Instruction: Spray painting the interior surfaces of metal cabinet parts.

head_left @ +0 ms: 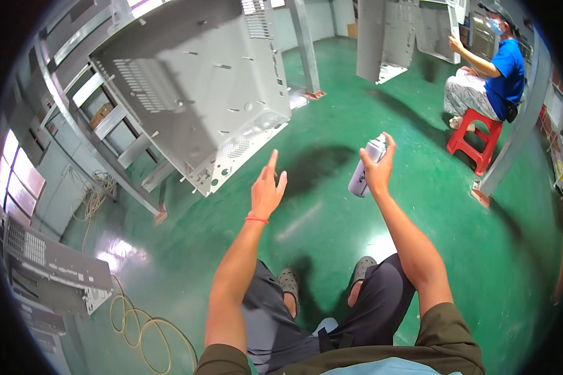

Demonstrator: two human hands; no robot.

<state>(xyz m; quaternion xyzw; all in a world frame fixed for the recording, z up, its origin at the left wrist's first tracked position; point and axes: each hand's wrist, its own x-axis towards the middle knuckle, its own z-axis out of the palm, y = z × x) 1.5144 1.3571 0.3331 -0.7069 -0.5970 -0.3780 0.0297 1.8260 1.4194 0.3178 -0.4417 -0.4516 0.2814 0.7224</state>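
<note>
A large grey sheet-metal housing hangs in front of me at the left, with vent slots, small pegs and a perforated lower flange. My left hand is raised just right of its lower edge, apart from the metal, index finger stretched out and nothing held. A red band circles that wrist. In my right hand is a grey spray can, held upright with a slight tilt. The index finger rests at the nozzle on its top.
A person in a blue shirt sits on a red stool at the right, near another hanging metal panel. Steel posts stand around. A yellowish hose coils on the green floor, beside metal panels at the left.
</note>
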